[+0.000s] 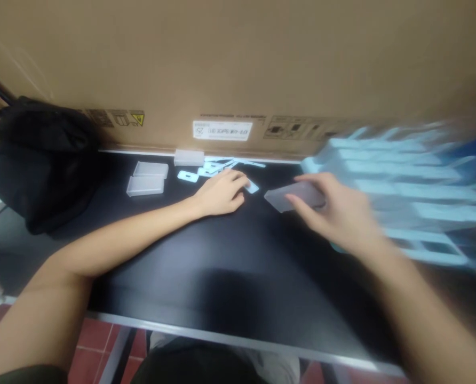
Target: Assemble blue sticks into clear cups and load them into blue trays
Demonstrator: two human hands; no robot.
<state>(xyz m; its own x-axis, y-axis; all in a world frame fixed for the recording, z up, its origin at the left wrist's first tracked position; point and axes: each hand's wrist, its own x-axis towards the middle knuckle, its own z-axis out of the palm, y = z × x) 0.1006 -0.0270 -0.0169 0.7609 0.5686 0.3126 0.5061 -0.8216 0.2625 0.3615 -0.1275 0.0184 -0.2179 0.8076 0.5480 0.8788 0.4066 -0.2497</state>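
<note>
My left hand [223,193] lies low over the black table, its fingers curled and closed onto a small light-blue plastic plate [252,187] at the fingertips. Just beyond it is a loose pile of similar light-blue plates [214,167], some with a slot in them; the hand covers part of the pile. In my right hand [340,208] is a translucent plastic box [280,198], gripped between thumb and fingers and held tilted above the table. That hand is slightly blurred and is close to a stack of light-blue trays [406,194].
Two translucent boxes [145,185] lie left of the pile, and another translucent box [189,157] is at the back edge. A black bag [41,165] stands at the left. A large cardboard carton [230,64] walls off the back of the black table [174,266].
</note>
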